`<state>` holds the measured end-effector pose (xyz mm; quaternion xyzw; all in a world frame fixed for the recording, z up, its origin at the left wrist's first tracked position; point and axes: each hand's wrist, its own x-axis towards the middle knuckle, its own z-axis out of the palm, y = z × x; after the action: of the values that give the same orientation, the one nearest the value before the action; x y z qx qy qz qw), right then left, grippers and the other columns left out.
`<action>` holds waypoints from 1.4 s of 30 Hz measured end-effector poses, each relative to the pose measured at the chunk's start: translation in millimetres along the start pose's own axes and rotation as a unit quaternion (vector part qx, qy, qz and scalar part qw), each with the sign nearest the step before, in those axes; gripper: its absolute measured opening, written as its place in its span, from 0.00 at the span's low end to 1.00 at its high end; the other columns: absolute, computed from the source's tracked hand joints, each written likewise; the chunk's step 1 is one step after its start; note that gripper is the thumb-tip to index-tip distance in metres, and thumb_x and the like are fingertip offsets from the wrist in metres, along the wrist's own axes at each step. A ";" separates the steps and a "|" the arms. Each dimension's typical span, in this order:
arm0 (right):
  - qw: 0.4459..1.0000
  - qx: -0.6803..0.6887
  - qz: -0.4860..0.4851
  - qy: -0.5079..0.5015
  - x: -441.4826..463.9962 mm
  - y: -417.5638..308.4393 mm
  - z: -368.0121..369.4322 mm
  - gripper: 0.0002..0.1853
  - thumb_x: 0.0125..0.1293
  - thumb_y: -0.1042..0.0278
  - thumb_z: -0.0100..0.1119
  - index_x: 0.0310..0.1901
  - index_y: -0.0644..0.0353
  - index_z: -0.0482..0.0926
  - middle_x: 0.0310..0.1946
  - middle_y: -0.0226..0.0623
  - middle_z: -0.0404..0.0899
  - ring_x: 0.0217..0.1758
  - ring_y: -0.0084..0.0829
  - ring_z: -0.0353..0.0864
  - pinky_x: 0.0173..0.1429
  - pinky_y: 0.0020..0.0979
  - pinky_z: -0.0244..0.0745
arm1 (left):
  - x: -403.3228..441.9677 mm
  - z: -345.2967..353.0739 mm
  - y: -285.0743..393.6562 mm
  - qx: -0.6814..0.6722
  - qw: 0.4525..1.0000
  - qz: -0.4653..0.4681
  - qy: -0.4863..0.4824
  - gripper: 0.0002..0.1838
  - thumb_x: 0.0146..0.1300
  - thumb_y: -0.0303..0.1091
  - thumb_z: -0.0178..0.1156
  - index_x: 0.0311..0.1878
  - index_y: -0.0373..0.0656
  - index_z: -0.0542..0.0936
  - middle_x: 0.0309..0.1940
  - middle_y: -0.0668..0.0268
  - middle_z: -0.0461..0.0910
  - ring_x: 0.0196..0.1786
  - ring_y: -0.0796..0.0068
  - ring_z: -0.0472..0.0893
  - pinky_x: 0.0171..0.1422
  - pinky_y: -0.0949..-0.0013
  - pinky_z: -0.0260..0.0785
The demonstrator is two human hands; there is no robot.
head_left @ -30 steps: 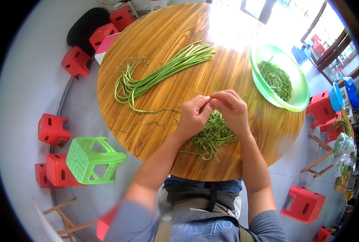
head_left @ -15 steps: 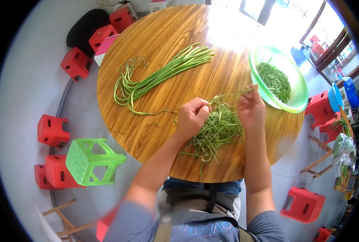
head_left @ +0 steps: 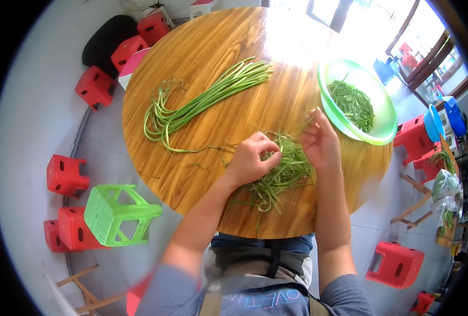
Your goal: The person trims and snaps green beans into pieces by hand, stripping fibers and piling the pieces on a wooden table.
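Observation:
My left hand (head_left: 253, 159) is over the left side of a pile of green trimmings (head_left: 284, 176), its fingers curled with thumb and forefinger nearly together; what they hold, if anything, is hidden. Just right of the pile, my right hand (head_left: 321, 139) is raised near the bowl, pinching a short green stem piece (head_left: 309, 122) at its fingertips. A light green bowl (head_left: 384, 129) at the table's right holds many short cut green stems (head_left: 352, 102). A bundle of long green stems (head_left: 207, 97) lies to the upper left, its thin ends curled.
The round wooden table (head_left: 181, 174) has its near edge at my waist. A green stool (head_left: 121, 215) and several red stools stand on the floor at the left. Another red stool (head_left: 397, 265) is at the lower right. Bright glass doors are at the upper right.
My hands came apart from their pinch together. A strand stretched between them half a second ago no longer spans the gap. My left hand has lowered onto the pile's edge. The view has shifted slightly.

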<state>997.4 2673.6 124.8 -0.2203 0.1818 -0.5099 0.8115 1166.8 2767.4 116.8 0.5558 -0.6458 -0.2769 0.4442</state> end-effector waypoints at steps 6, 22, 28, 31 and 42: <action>0.955 0.024 -0.239 0.175 -4.5 -19.8 24.7 0.11 0.67 0.67 0.52 0.46 0.64 0.73 0.34 0.33 0.78 0.29 0.18 0.74 0.33 0.16 0.72 | 1.6 1.5 -4.7 0.000 0.999 0.020 0.047 0.07 0.55 0.33 0.62 0.32 0.39 0.81 0.29 0.64 0.75 0.27 0.75 0.74 0.33 0.73 0.69; 0.701 -0.629 -0.336 0.009 7.0 45.5 -1.6 0.07 0.62 0.68 0.59 0.37 0.64 0.79 0.27 0.37 0.78 0.26 0.24 0.75 0.32 0.25 0.71 | 14.7 -13.1 -43.5 -0.141 0.945 -0.096 0.281 0.11 0.61 0.29 0.56 0.45 0.34 0.77 0.37 0.63 0.78 0.34 0.78 0.76 0.39 0.75 0.70; 0.685 -0.643 -0.338 0.047 14.4 44.2 -17.1 0.08 0.63 0.68 0.57 0.37 0.64 0.78 0.27 0.41 0.78 0.26 0.32 0.77 0.32 0.29 0.72 | 57.4 -66.9 -33.7 0.120 0.964 -0.091 0.221 0.14 0.64 0.38 0.53 0.43 0.38 0.80 0.38 0.55 0.79 0.38 0.64 0.78 0.43 0.65 0.71; 0.686 -0.638 -0.349 0.032 15.8 47.6 -20.0 0.07 0.63 0.69 0.57 0.37 0.64 0.78 0.27 0.43 0.78 0.27 0.35 0.78 0.33 0.30 0.72 | 91.8 -85.5 -103.0 0.283 0.936 -0.053 0.205 0.14 0.64 0.38 0.51 0.43 0.39 0.80 0.40 0.54 0.78 0.42 0.57 0.77 0.48 0.58 0.70; 0.703 -0.635 -0.318 0.033 16.4 46.5 -22.1 0.07 0.63 0.68 0.57 0.35 0.63 0.77 0.25 0.42 0.78 0.26 0.36 0.77 0.32 0.31 0.71 | 122.1 -87.2 -122.3 0.479 0.864 -0.141 0.068 0.09 0.62 0.32 0.49 0.42 0.40 0.74 0.42 0.53 0.76 0.47 0.58 0.77 0.56 0.54 0.64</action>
<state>1027.5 2672.7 80.0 -0.7114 0.4079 -0.5085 0.2626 1303.0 2633.6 84.5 0.8027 -0.5819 0.0457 0.1223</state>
